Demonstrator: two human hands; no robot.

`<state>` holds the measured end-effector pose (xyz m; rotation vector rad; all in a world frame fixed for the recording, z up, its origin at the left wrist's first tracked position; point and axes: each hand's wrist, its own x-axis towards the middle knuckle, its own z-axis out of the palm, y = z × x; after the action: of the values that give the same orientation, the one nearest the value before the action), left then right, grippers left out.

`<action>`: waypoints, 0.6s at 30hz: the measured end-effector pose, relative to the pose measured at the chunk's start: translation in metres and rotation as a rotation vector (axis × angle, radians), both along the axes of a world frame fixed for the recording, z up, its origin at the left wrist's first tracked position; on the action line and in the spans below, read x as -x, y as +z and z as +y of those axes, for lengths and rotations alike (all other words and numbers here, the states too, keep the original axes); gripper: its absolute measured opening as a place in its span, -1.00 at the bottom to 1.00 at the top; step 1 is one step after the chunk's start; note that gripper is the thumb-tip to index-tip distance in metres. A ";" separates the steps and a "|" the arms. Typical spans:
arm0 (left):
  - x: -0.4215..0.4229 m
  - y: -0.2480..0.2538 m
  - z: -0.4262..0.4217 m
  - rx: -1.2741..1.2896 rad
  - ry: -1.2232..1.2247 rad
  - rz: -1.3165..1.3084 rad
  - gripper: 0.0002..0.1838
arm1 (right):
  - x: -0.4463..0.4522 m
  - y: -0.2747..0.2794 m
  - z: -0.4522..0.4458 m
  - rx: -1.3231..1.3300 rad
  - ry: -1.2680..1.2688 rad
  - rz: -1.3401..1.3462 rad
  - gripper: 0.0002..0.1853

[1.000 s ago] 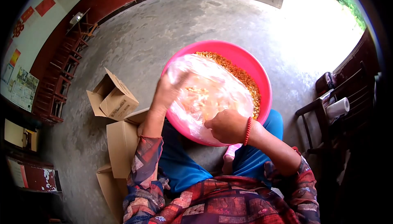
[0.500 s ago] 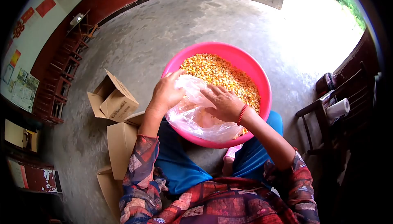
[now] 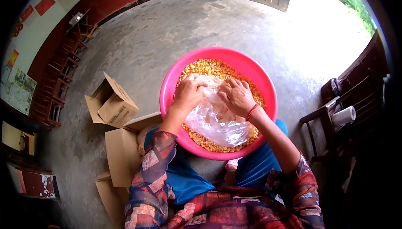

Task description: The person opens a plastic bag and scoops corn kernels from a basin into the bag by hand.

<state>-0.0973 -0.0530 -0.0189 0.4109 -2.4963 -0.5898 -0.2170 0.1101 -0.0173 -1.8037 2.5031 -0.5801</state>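
A pink basin (image 3: 270, 91) full of yellow corn kernels (image 3: 211, 66) stands between my knees. A clear plastic bag (image 3: 220, 129) lies crumpled on the kernels, in the middle and near part of the basin. My left hand (image 3: 189, 92) has its fingers bent and closed on the bag's far left edge. Opposite it, my right hand (image 3: 238, 97), with a red beaded bracelet at the wrist, pinches the bag's far right edge. Both sets of fingertips are partly hidden in the plastic. Kernels show around the bag on all sides.
Open cardboard boxes (image 3: 121, 156) stand on the floor at my left, with another box (image 3: 112, 103) beyond them. A dark wooden chair (image 3: 324, 122) holding a white roll (image 3: 344, 116) is at right. Wooden chairs (image 3: 58, 82) line the left wall.
My hands were spread loosely over the bag; now their fingers have closed on its edge. The bag no longer covers the basin's near rim, and kernels show there.
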 end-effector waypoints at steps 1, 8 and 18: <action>0.003 0.006 0.005 -0.004 0.001 0.000 -0.79 | 0.002 0.000 -0.004 -0.004 0.001 0.000 -0.66; 0.005 -0.002 0.010 -0.047 0.058 -0.146 -0.53 | 0.014 -0.032 -0.018 0.115 0.303 0.176 -0.49; 0.000 0.011 0.021 -0.104 0.099 -0.280 -0.48 | 0.061 -0.009 -0.067 0.420 0.240 -0.187 -0.83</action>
<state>-0.0975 -0.0318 -0.0083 0.6947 -2.6964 -0.6628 -0.2777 0.0434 -0.0262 -2.0183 2.1162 -1.2657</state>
